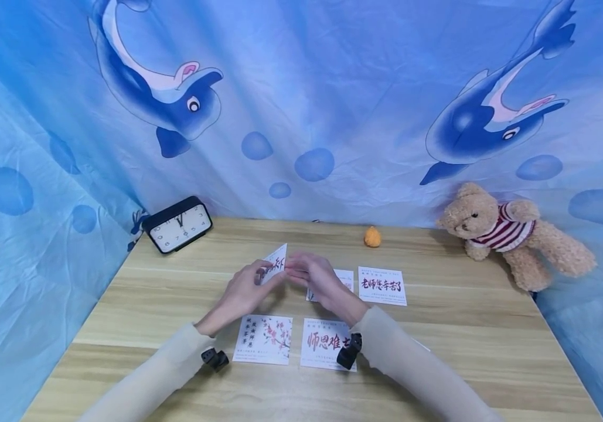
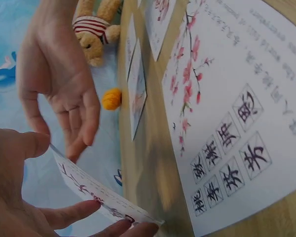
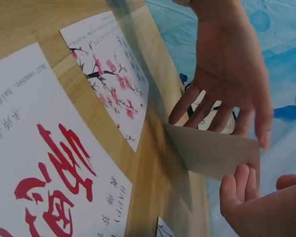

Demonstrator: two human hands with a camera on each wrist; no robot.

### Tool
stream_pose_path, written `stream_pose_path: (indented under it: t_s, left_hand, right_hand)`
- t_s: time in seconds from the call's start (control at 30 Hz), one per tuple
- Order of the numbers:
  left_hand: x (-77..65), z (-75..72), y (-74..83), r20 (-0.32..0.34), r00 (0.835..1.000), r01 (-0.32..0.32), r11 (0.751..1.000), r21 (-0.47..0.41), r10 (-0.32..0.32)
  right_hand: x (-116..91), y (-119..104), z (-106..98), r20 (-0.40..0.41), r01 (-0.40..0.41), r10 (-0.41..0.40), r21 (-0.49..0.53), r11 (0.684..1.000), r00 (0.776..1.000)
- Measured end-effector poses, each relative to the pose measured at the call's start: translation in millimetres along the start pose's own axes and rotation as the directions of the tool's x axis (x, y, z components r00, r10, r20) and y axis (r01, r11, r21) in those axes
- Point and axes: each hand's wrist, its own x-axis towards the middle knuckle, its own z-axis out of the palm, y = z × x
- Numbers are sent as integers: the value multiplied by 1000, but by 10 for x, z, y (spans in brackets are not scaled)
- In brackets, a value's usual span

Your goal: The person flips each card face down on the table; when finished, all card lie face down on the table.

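Observation:
My left hand (image 1: 241,289) pinches a white greeting card (image 1: 279,261) by its edges, thumb on one edge and fingers at the opposite one. The card stands tilted above the table, its dark red writing showing in the left wrist view and its plain back (image 3: 212,152) in the right wrist view. My right hand (image 1: 327,285) reaches in from the other side. Its fingers (image 3: 242,181) lie over the card's plain back near one edge, while its thumb stands apart. Below my left hand lies a blossom card (image 1: 262,340); a red-lettered card (image 1: 324,343) lies under my right wrist.
Another lettered card (image 1: 382,286) lies back right, beside a card (image 1: 346,279) partly hidden by my right hand. A sliver of card shows by my right sleeve. Along the back are a black clock (image 1: 181,225), a small orange ball (image 1: 372,237) and a teddy bear (image 1: 517,225).

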Motion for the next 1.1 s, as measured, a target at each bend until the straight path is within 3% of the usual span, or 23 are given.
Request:
stream_pose_path:
  t_s: [0.13, 0.33, 0.57, 0.7, 0.9, 1.1]
  left_hand:
    - [-2, -40, 5, -1, 999, -36, 993, -112, 36]
    - [8, -99, 8, -40, 994, -107, 949, -296, 99]
    - [22, -126, -11, -101, 991, -129, 856, -501, 91]
    - [17, -148, -33, -113, 992, -115, 823, -556, 62]
    - [24, -182, -101, -112, 994, -82, 800, -594, 19]
    - [27, -201, -223, -97, 994, -24, 813, -582, -40]
  right_hand:
    - [34, 26, 36, 33, -23, 24, -42, 999, 999]
    - [101, 108, 97, 93, -37, 48, -121, 992, 995]
    - [122, 182, 159, -6, -5, 4, -252, 968, 1000]
    - [108, 176, 150, -87, 3, -38, -369, 929, 995]
    - [106, 154, 89, -206, 18, -131, -475, 880, 970]
    - [140, 173, -14, -225, 65, -209, -519, 852, 952]
